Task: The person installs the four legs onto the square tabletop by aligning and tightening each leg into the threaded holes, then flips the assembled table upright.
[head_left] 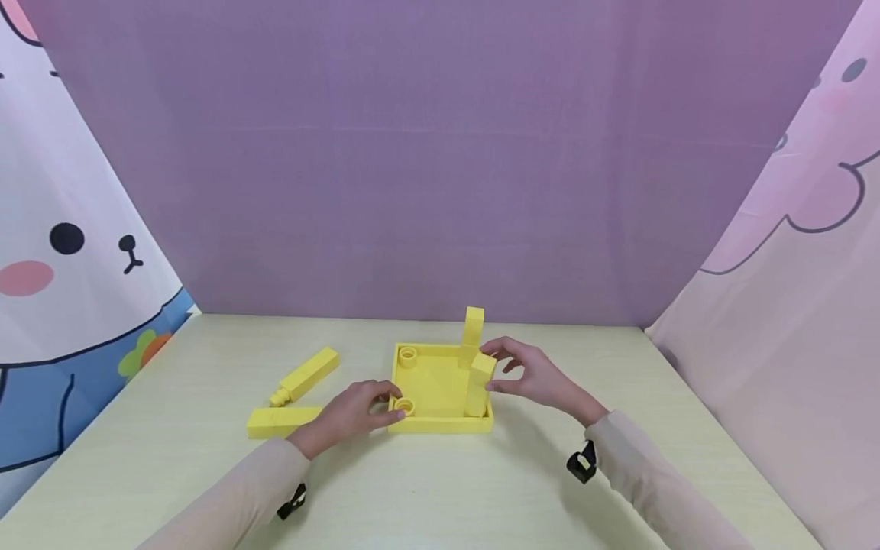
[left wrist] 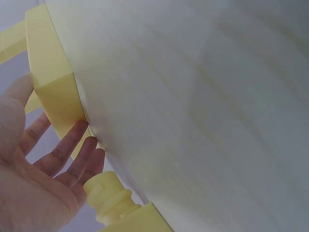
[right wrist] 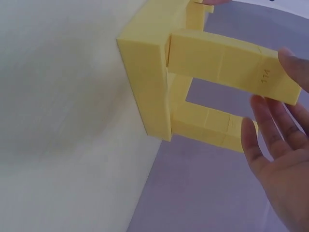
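A yellow square base (head_left: 435, 425) with raised walls lies on the table, round threaded sockets showing at its two left corners. Two square yellow legs stand upright at its right corners, a near leg (head_left: 480, 386) and a far leg (head_left: 472, 336). My right hand (head_left: 532, 373) holds the near leg by its upper end between thumb and fingers; the number 114 shows on that leg (right wrist: 217, 63) in the right wrist view. With my left hand (head_left: 351, 412) I grip the left wall of the base, thumb at the near-left socket and fingers along the outside.
Left of the base lie two loose yellow legs, one slanted (head_left: 308, 374) with its threaded end toward me, the other (head_left: 278, 422) partly behind my left hand. A purple cloth (head_left: 426, 168) rises behind the table (head_left: 440, 489), and printed cloths hang at both sides.
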Demonstrator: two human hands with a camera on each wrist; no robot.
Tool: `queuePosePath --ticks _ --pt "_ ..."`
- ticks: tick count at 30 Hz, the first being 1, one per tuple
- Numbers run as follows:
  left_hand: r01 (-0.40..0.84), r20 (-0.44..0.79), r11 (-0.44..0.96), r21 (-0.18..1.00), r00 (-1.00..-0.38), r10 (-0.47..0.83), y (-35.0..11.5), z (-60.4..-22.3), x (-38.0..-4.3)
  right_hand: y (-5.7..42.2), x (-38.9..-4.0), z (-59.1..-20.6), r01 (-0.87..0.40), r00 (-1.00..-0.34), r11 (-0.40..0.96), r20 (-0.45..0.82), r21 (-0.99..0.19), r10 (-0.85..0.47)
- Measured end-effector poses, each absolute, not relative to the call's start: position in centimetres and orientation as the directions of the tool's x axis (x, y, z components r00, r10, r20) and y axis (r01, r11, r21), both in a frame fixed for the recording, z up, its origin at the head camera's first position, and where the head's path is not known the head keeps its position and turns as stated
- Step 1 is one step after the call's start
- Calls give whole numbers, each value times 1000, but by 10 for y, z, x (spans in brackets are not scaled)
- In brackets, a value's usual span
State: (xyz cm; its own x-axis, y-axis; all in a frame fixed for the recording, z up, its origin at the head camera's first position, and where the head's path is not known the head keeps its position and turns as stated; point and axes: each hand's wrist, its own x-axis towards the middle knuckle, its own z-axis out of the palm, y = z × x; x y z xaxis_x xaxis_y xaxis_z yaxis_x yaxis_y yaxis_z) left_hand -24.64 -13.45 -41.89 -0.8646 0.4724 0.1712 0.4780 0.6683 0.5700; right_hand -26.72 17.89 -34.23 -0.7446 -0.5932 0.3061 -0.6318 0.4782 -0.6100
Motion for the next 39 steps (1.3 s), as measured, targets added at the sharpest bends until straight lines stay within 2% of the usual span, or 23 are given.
queuePosePath --ticks 7,16,30,35,39 --pt "478 173 667 572 -865 472 -135 -418 -246 186 -282 -344 -603 -701 391 228 -695 -676" --pt "475 171 667 574 -866 470 -135 -418 -246 186 -283 -345 -616 -661 346 226 -708 -715" --pt "484 181 665 569 -863 472 -133 -419 -246 183 -278 -359 -600 -758 390 341 -698 -556" --pt "484 180 664 570 -862 474 -133 -419 -246 183 -276 -358 -593 -768 404 340 -696 -543" --pt "475 176 671 570 -868 465 -133 -419 -246 184 -277 -355 -605 -748 399 321 -689 -580"
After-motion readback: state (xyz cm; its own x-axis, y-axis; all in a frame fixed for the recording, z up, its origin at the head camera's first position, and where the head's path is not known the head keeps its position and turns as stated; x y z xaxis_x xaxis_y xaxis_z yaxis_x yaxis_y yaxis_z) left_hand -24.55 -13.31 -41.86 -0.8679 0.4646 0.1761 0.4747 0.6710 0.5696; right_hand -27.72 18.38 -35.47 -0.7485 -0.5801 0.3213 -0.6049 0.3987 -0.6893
